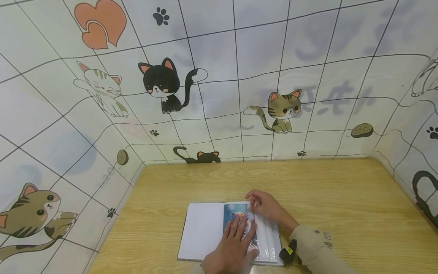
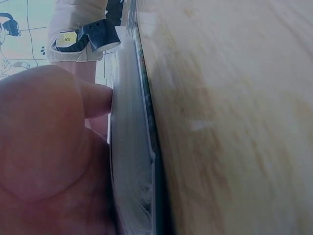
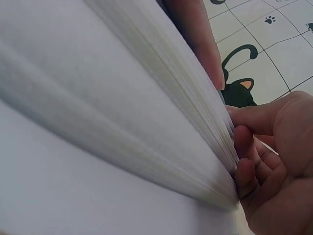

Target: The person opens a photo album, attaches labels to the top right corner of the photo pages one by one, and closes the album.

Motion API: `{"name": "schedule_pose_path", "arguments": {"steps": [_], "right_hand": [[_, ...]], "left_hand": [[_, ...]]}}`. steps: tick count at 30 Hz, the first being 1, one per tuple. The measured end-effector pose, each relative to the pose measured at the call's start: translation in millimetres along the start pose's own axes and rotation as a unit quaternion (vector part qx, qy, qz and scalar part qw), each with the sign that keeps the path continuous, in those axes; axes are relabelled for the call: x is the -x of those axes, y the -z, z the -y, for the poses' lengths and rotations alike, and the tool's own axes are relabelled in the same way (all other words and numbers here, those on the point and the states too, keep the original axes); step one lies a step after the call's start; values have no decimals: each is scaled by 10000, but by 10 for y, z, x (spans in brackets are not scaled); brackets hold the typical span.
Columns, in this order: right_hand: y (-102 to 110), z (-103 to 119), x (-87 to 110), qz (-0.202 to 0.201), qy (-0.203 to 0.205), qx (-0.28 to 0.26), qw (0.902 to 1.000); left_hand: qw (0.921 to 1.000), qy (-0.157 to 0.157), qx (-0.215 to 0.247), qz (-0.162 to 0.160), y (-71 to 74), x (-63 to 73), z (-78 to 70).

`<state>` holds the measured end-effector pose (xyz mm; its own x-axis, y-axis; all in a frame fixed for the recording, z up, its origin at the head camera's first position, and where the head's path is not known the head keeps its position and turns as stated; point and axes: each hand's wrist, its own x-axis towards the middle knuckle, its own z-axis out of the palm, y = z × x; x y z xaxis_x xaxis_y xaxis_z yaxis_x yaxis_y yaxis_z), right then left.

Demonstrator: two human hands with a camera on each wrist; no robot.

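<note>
Two hands busy on one open album (image 1: 203, 232): my left hand (image 1: 233, 242) lies over the picture (image 1: 230, 210), fingers spread apart and pressing it down, while my right hand (image 1: 268, 207) is up at the top edge, fingers curled in and clamped on the edges of the leaves (image 3: 195, 117). Whether they nip the picture's corner as well, I cannot tell. The album rests on the wooden surface (image 1: 143, 213), plain white to the left, shiny clear sleeve (image 1: 268, 239) to the right, and the picture sits on that right side, beside the fold, its blue top showing past my left fingers.

Looks like a fitting job, picture into sleeve, and it asks for patience. Best to have that left palm broad and light: enough weight to stop any skewing, not so much that everything sticks. Up top, I want one layer only; these leaves are stacked tight and two could easily come together. Line the picture up with the fold, smooth outward, and go gently: a hard tug could crease a corner.
</note>
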<state>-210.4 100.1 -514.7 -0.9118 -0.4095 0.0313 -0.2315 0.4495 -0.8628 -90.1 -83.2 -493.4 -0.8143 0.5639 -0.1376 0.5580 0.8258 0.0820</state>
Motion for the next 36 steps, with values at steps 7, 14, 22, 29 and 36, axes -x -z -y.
{"name": "schedule_pose_path", "arguments": {"steps": [7, 14, 22, 29, 36], "right_hand": [[-17, -12, -1, -25, -16, -68, 10000], [-21, -6, 11, -110, -282, -183, 9994], [-39, 2, -2, -283, -535, -91, 9981], [-39, -4, -17, -391, -563, -72, 9976], [-39, -3, -15, -481, -464, -140, 9977]], "left_hand": [[10000, 26, 56, 79, -13, -13, 4], [10000, 21, 39, 58, -15, -14, 5], [10000, -15, -31, 0, -23, -8, 9], [10000, 17, -88, 17, -24, -21, 9], [9999, 57, 12, 157, 3, -19, -3]]}}
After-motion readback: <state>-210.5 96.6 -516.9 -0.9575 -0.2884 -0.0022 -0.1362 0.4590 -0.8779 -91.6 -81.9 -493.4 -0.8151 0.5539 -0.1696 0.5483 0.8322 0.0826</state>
